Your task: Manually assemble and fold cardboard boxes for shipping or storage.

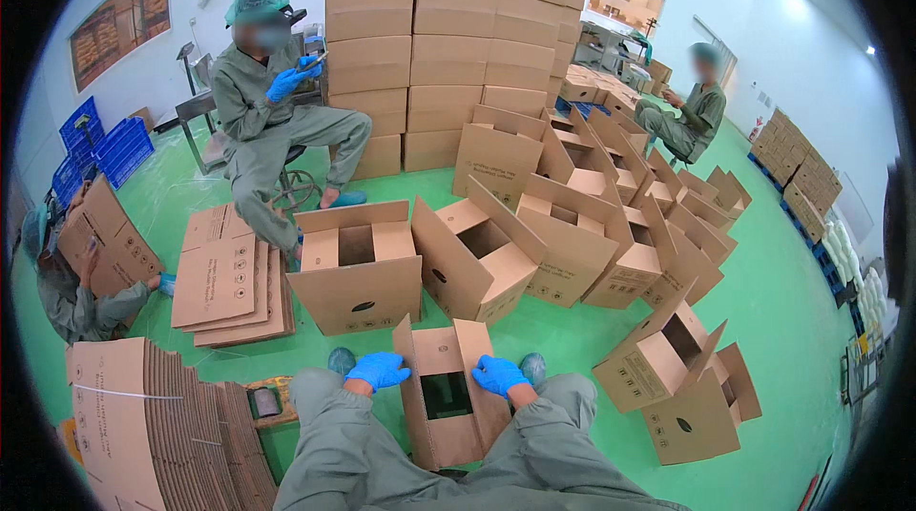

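Observation:
An open cardboard box [417, 416] stands on the floor between my knees, its flaps raised and the green floor showing through its opening. My left hand [379, 370], in a blue glove, is closed on the edge of the left flap. On the opposite side my right hand [498, 375], gloved in the same blue, has its fingers curled over the edge of the right flap. The parts of the fingers on the far side of the cardboard are hidden.
Several open cartons [355, 287] stand ahead and to the right. Flat cartons [114, 416] are bundled at my left, near a tape roll [265, 403]. Another flat pile [219, 272] lies beyond. Stacked boxes [448, 62] rise behind. One person [277, 110] sits ahead; others sit left and right.

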The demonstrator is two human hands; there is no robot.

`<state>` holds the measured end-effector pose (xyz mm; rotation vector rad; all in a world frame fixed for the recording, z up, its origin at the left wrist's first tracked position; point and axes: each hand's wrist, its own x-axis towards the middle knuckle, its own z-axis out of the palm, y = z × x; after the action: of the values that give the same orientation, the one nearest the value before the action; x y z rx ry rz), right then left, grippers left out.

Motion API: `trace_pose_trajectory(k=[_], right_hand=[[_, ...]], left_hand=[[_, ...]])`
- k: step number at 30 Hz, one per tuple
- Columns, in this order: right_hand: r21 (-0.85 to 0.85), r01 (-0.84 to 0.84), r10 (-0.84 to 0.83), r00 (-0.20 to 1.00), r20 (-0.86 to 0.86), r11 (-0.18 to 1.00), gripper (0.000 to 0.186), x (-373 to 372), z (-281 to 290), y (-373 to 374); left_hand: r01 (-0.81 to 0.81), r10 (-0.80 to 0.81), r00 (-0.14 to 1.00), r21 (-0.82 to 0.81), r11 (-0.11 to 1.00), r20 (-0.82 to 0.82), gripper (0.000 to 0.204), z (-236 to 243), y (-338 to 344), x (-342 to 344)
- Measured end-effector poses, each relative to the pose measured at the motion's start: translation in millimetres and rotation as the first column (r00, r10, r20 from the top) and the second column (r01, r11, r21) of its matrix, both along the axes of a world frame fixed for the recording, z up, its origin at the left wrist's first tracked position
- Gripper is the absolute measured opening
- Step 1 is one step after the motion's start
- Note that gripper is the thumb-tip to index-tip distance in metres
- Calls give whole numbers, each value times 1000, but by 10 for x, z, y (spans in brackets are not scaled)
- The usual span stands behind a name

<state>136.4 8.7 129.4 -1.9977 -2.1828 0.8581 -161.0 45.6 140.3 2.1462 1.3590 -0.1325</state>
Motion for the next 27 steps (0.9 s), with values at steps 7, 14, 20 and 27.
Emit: trace_pose_trajectory(k=[7, 14, 20, 27], right_hand=[[-4, -22, 22, 1000, -5, 1000, 36, -13, 34, -1], [-2, -8, 8, 1000, 14, 1000, 36, -10, 20, 1], [-16, -1, 1, 1000, -1, 1000, 36, -3, -19, 10], [4, -17, 17, 1000, 6, 1000, 36, 3, -44, 18]], left_hand=[[-17, 17, 1000, 15, 1000, -13, 47, 37, -16, -1], [2, -4, 999, 53, 999, 48, 46, 5, -15, -15], [-12, 12, 1000, 9, 1000, 1, 48, 29, -16, -6], [10, -10, 1000, -2, 1000, -20, 48, 47, -11, 2]])
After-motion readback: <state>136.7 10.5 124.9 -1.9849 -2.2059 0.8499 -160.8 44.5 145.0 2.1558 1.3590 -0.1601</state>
